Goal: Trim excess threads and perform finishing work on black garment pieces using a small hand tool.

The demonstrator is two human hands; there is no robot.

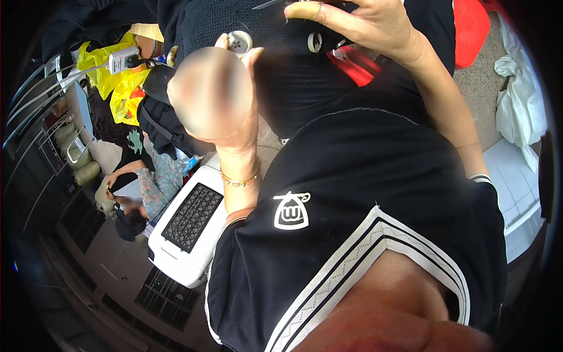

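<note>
My left hand (pixel 214 100), partly smeared by a round blur, pinches a pale grey button (pixel 239 42) with several holes between its fingertips. The button lies against a dark knitted garment (pixel 199 26) spread over my lap. At the top edge my right hand (pixel 363 26) is bent inward, with a yellowish cover on one fingertip. A thin pointed grey thing (pixel 267 4) shows beside that fingertip; the frame edge cuts off what the fingers hold. Below the right hand, a small round ring-like piece (pixel 315 41) and a blurred red object (pixel 355 66) rest on the dark cloth.
To the left are yellow plastic bags (pixel 120 88), a white power adapter (pixel 123 60) with cables and a white case with a black grille (pixel 193 220). A person in patterned clothing (pixel 158 185) sits beyond. White plastic sheeting (pixel 519 111) and a red object (pixel 469 32) are at the right.
</note>
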